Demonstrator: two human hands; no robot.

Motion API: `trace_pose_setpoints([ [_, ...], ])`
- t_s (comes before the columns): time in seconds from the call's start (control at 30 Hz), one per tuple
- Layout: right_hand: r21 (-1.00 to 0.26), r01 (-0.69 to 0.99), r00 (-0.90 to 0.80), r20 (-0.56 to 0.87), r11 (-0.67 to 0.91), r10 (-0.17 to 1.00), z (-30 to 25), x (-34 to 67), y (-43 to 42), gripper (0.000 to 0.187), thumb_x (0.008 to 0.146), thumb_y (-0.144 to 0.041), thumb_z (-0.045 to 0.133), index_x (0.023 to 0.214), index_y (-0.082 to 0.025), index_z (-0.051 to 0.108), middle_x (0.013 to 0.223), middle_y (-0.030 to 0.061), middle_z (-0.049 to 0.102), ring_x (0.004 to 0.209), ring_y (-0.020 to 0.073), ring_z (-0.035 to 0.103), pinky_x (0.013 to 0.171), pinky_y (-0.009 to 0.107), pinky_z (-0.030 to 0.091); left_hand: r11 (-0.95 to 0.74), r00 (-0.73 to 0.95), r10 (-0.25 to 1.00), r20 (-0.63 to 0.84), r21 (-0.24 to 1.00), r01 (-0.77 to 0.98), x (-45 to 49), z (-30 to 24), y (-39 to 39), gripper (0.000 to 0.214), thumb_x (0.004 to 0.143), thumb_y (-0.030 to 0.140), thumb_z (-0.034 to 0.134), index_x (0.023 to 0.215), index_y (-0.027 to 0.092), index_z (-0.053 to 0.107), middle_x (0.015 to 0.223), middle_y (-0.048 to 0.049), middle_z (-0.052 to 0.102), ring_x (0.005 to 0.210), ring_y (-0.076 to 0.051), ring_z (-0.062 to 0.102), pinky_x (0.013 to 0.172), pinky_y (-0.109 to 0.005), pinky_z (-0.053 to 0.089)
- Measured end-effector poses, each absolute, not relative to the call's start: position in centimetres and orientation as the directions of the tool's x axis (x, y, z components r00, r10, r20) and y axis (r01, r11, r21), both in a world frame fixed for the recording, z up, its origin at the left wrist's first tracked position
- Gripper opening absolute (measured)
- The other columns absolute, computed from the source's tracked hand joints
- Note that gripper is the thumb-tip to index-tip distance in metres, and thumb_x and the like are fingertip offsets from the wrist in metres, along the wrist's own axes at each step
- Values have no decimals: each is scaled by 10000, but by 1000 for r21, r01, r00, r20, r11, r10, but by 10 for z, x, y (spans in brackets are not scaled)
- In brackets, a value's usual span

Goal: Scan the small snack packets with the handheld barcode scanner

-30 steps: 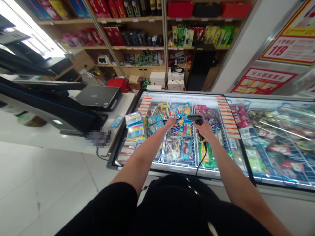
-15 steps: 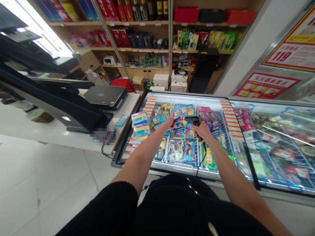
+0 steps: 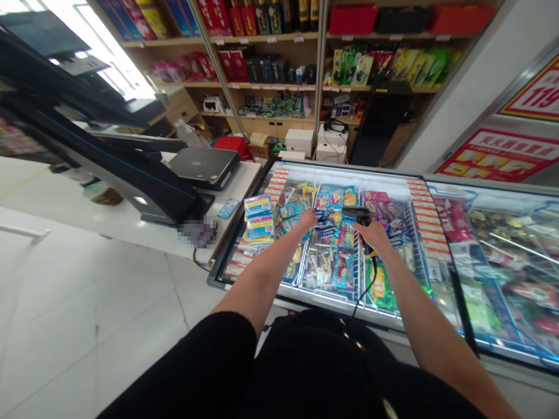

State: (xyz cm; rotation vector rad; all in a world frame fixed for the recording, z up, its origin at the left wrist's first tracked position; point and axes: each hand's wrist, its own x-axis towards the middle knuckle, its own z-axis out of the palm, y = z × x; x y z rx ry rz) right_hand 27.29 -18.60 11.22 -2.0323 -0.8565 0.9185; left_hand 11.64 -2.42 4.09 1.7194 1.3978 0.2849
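My right hand (image 3: 372, 234) is closed round the grip of a black barcode scanner (image 3: 358, 214), whose cable hangs down toward my body. The scanner's head points left at a small blue packet (image 3: 324, 219). My left hand (image 3: 308, 220) pinches that packet and holds it just above the open chest freezer (image 3: 279, 294). Under both hands lie several colourful ice-cream packets in white wire baskets.
A second, glass-covered freezer (image 3: 502, 256) stands to the right. At the left is a white counter (image 3: 131, 224) with a black till stand (image 3: 113, 169), a closed laptop (image 3: 205, 166) and stacked blue-yellow packets (image 3: 258, 218). Shelves of goods (image 3: 279, 64) fill the back wall.
The view has shifted so the freezer and both hands sit further right. The hands keep the same hold on the scanner and the packet.
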Motion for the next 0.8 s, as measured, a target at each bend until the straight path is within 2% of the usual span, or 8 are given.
trace_pose_setpoints([
  [0.13, -818, 262, 532, -321, -512, 784, 111, 284, -192, 192, 755, -298, 591, 636, -184, 491, 433, -4, 517, 335, 126, 489, 338, 212, 388, -215, 333, 923, -195, 456, 863, 115, 38, -38, 205, 807, 153, 500, 992, 124, 584, 1147, -182, 530, 1147, -292, 446, 938, -383, 343],
  [0.2, -817, 245, 543, -330, -522, 772, 109, 291, -195, 188, 754, -290, 601, 638, -181, 501, 433, -4, 521, 337, 125, 490, 343, 212, 392, -248, 327, 934, -143, 401, 882, 122, 40, -46, 253, 822, 169, 486, 1062, 134, 555, 1215, -179, 486, 1185, -290, 406, 948, -385, 329],
  [0.3, -815, 223, 556, -344, -535, 756, 107, 304, -200, 189, 752, -284, 610, 633, -179, 506, 429, -5, 519, 329, 124, 484, 338, 216, 390, -313, 369, 926, -74, 394, 864, 141, 46, -57, 281, 856, 205, 461, 1126, 149, 515, 1246, -168, 462, 1215, -277, 367, 981, -392, 290],
  [0.43, -819, 181, 590, -353, -544, 727, 106, 323, -211, 189, 744, -282, 614, 636, -182, 496, 434, -10, 517, 329, 129, 493, 336, 221, 403, -427, 492, 869, -55, 421, 801, 177, 46, -71, 271, 865, 211, 460, 1125, 161, 517, 1193, -146, 495, 1177, -251, 408, 983, -369, 294],
  [0.53, -814, 140, 624, -369, -564, 688, 102, 340, -222, 192, 742, -292, 610, 641, -181, 490, 446, -5, 527, 335, 135, 501, 335, 227, 413, -474, 583, 808, -86, 491, 731, 208, 37, -85, 232, 865, 212, 465, 1076, 157, 544, 1126, -133, 530, 1139, -240, 450, 964, -350, 321],
  [0.63, -806, 109, 657, -381, -582, 651, 97, 355, -233, 184, 741, -301, 613, 663, -175, 503, 459, 1, 540, 337, 131, 494, 330, 225, 409, -483, 652, 741, -158, 549, 682, 235, 24, -104, 224, 856, 306, 507, 1013, 157, 567, 1081, -124, 553, 1080, -239, 500, 929, -332, 361],
  [0.73, -805, 75, 669, -397, -588, 629, 95, 367, -242, 173, 742, -302, 619, 692, -171, 517, 458, -3, 539, 338, 127, 489, 333, 223, 409, -512, 699, 683, -212, 543, 665, 256, 11, -122, 408, 751, 447, 642, 1021, 156, 549, 1105, -131, 545, 1070, -260, 513, 917, -332, 380],
  [0.8, -811, 47, 671, -407, -583, 620, 96, 372, -246, 169, 741, -298, 623, 705, -171, 518, 457, -9, 533, 339, 124, 488, 336, 222, 411, -521, 704, 669, -236, 528, 671, 265, 6, -131, 549, 671, 463, 718, 1070, 144, 515, 1144, -152, 524, 1106, -285, 497, 925, -343, 377],
])
